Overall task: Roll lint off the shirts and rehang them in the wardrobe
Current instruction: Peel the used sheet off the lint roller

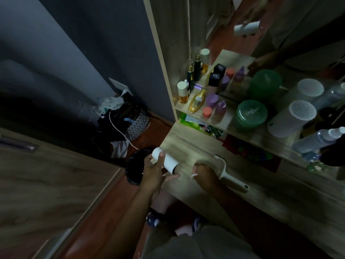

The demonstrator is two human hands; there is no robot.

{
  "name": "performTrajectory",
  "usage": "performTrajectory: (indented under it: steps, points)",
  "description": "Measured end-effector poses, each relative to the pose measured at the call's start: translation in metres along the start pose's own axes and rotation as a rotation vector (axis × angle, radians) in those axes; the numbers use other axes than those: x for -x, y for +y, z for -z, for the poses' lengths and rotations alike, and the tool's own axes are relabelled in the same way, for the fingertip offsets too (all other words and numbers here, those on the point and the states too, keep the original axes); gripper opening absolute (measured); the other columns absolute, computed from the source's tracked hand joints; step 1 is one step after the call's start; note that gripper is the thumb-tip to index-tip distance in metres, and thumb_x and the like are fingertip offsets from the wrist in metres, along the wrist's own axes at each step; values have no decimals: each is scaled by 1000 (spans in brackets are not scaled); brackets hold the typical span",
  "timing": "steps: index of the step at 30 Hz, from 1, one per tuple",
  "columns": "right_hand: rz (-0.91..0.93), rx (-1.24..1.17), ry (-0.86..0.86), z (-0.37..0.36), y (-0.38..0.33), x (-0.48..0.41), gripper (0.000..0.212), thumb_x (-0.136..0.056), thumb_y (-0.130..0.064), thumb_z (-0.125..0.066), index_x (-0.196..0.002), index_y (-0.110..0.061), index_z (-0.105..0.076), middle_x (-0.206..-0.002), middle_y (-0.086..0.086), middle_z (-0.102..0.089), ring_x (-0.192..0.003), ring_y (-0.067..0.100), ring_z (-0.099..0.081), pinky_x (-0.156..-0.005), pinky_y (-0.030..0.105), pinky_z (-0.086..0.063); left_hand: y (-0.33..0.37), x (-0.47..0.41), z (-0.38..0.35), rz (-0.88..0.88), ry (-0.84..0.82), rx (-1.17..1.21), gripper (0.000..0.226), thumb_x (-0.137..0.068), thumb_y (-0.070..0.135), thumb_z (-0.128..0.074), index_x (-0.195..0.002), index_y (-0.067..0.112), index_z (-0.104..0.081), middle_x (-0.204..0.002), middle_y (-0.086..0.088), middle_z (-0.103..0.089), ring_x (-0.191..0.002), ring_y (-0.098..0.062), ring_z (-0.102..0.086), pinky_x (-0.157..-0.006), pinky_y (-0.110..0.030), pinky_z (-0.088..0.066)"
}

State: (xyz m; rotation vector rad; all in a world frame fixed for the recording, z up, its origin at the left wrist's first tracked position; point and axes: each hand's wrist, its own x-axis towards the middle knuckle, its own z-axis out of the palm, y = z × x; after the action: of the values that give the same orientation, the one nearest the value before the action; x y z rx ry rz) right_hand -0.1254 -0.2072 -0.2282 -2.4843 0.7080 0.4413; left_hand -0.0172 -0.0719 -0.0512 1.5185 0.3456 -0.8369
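My left hand grips a white lint roll, a paper cylinder with an open end, just above the left end of the wooden dressing table. My right hand is curled into a fist and pinches a small white scrap near the roll's open end. The white lint roller handle lies flat on the table right beside my right hand, its bare frame pointing away from me. No shirt is in view.
A black bin stands on the floor under my left hand. Bottles, green jars and a white cylinder crowd the shelf below the mirror. A wooden wardrobe stands at the left. Bags and a cable lie in the corner.
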Motion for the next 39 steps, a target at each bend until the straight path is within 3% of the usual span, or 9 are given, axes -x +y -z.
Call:
performTrajectory:
  steps: [3, 5, 14, 18, 21, 25, 29, 33, 39]
  points:
    - [-6, -349, 124, 28, -11, 10, 24, -87, -30, -73, -100, -10, -68, -97, 5, -72, -90, 14, -65, -85, 28, -47, 0, -1, 3, 10, -20, 16, 50, -97, 30, -63, -139, 8, -42, -124, -10, -56, -108, -29, -63, -59, -42, -62]
    - [5, -598, 148, 50, -20, 21, 20, -78, -21, -83, -89, -10, -69, -80, 2, -71, -75, 16, -65, -74, 29, -51, 0, 0, 5, 0, -23, 16, 53, -97, 31, -64, -140, 10, -41, -128, -13, -55, -110, -32, -64, -63, -45, -62]
    - [108, -974, 104, 131, -64, 66, 16, -79, -11, -81, -92, -16, -73, -88, -1, -77, -82, 8, -71, -74, 21, -57, 8, -1, 5, -143, 35, 32, 53, -97, 37, -62, -142, 15, -43, -129, -12, -59, -97, -23, -73, -66, -43, -62]
    - [140, -1056, 94, 146, -70, 70, 16, -79, -9, -80, -91, -17, -74, -87, 2, -78, -81, 12, -74, -71, 24, -59, 13, -2, 5, -200, 52, -19, 53, -97, 42, -60, -141, 17, -44, -133, -12, -58, -109, -28, -68, -62, -36, -60]
    - [175, -1079, 99, 153, -74, 71, 15, -80, -6, -79, -91, -14, -74, -81, -1, -77, -72, 7, -73, -63, 16, -54, 16, -2, 2, -204, 43, -56, 54, -98, 43, -58, -142, 16, -43, -133, -10, -58, -109, -25, -68, -63, -34, -60]
    - [193, -1158, 106, 159, -80, 75, 15, -81, -5, -78, -91, -15, -74, -77, 1, -77, -68, 14, -74, -62, 19, -55, 20, 0, -1, -185, 19, -32, 53, -98, 44, -58, -140, 15, -45, -131, -8, -60, -103, -23, -70, -68, -38, -62]
    - [172, -1217, 162, 162, -84, 74, 18, -79, -5, -80, -88, -17, -71, -79, 7, -77, -69, 21, -75, -60, 24, -57, 24, 2, -5, -153, -6, 29, 52, -97, 45, -59, -139, 17, -47, -129, -15, -61, -109, -30, -69, -67, -39, -61]
    - [187, -1114, 238, 164, -83, 73, 11, -78, -16, -83, -81, -20, -73, -71, 5, -75, -63, 18, -72, -55, 25, -52, 28, 4, -8, -142, -24, 61, 47, -98, 41, -58, -137, 17, -48, -129, -17, -59, -111, -33, -67, -63, -39, -61]
    - [229, -982, 348, 165, -79, 69, 15, -72, -23, -87, -72, -20, -72, -58, 11, -62, -50, 11, -51, -49, 19, -39, 33, 10, -11, -122, -60, 59, 46, -99, 39, -57, -139, 16, -47, -131, -16, -57, -109, -34, -68, -64, -42, -63]
